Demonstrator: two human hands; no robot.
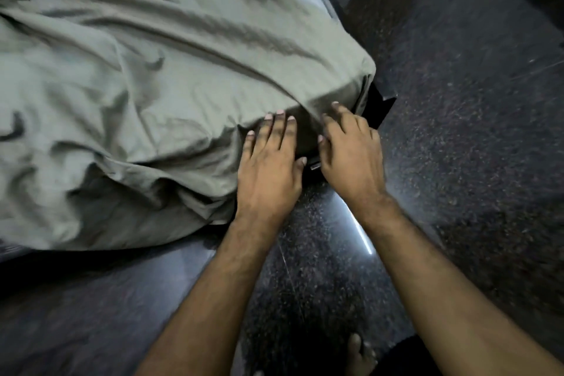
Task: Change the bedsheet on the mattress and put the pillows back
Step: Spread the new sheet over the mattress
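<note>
Green bedsheet [146, 76] over mattress corner; both hands' fingers [276, 128] straight, pressing it.

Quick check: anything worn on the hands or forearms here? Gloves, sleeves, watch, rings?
Nothing visible. The left hand and right hand are both bare: no gloves, rings or watch. Both forearms are uncovered to the frame edge, with no sleeve cuff in view. Fingernails are short and unpainted.

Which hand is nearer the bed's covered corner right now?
Right. The right hand lies on the sheet just short of the corner; the left hand presses the side further along the edge.
</note>
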